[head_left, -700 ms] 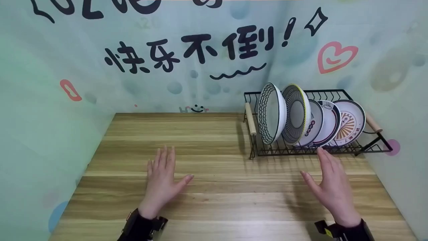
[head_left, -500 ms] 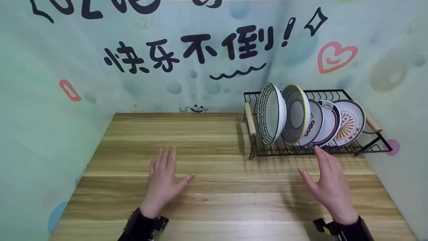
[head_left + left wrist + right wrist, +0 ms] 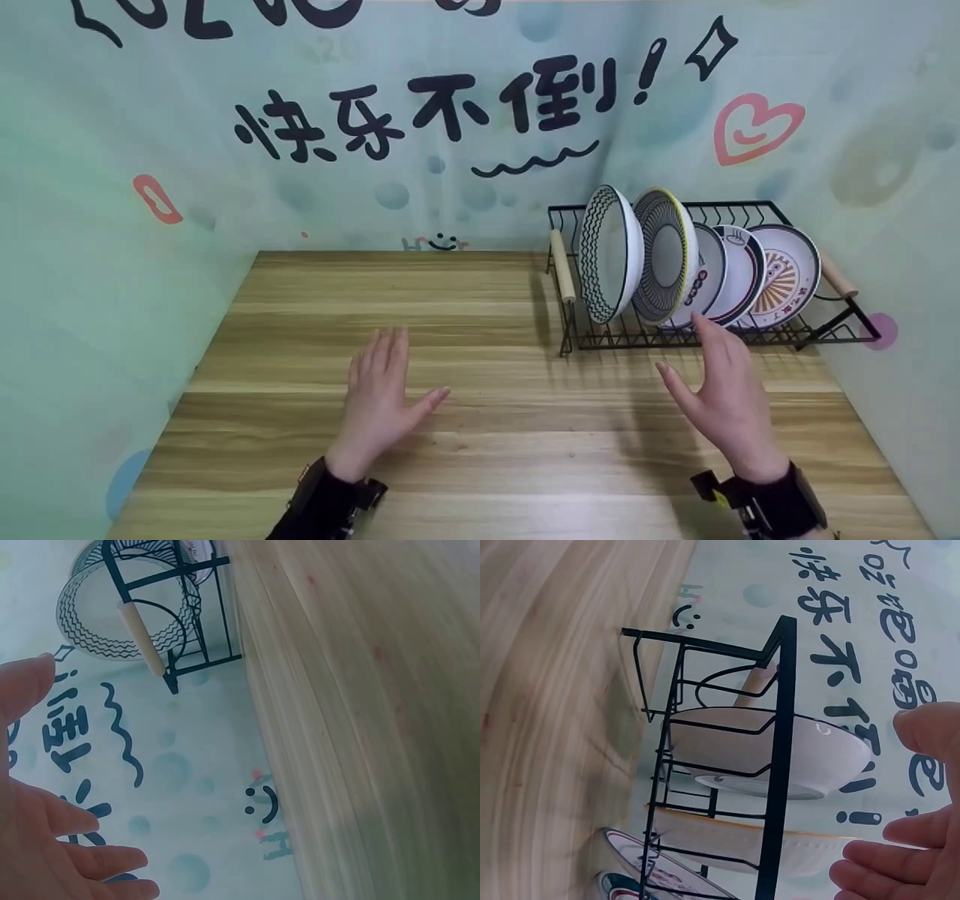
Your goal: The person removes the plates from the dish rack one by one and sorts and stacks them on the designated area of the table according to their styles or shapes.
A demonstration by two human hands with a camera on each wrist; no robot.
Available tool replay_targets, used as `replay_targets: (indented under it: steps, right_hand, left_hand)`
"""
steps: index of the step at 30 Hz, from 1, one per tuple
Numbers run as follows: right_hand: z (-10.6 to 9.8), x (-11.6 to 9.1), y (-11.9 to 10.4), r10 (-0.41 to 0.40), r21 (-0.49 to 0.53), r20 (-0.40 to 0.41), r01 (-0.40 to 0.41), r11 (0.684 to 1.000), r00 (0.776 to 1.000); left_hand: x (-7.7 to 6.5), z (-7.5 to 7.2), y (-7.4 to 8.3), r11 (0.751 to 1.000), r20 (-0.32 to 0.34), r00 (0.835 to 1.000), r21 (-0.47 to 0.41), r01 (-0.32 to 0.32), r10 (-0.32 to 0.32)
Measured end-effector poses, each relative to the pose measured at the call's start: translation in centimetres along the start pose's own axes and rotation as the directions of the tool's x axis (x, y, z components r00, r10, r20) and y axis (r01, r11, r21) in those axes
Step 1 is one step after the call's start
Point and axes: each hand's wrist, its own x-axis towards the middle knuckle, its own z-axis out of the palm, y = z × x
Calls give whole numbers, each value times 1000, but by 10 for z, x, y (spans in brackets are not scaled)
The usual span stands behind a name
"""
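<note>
My left hand (image 3: 379, 401) hovers over the left-middle of the wooden table (image 3: 450, 465), fingers straight and thumb spread, holding nothing. In front of the dish rack (image 3: 562, 330) is my right hand (image 3: 731, 409), also with straight fingers and nothing in it. The black wire rack stands at the back right. It holds, upright from left to right, a bowl with wavy black lines (image 3: 632, 262), a yellow-rimmed bowl (image 3: 666, 255) and several plates, the rightmost plate (image 3: 780, 281) bearing an orange ray pattern. In the right wrist view the white bowl's underside (image 3: 817, 757) shows behind the wires.
The rack has wooden handles, one on the left (image 3: 562, 266) and one on the right (image 3: 838, 276). A pale green printed cloth (image 3: 420, 45) hangs behind the table, with black lettering and drawings. Matching pale surfaces border the table on both sides.
Both hands have drifted inward: the left slightly to the right, the right to the left and a little farther forward. The rack and dishes stay put.
</note>
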Motion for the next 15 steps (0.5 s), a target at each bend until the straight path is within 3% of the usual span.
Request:
replay_targets:
  steps: [9,15]
  right_hand:
    - [6,21,-9,-19,23,-30,20,1000,999]
    - [10,35,-15,3,36,-21,-2,999,1000]
  left_hand:
    - [5,-1,6,1000,38,999,-16,22,-22]
    - [8,-2,10,999,26,1000,-31,11,-10]
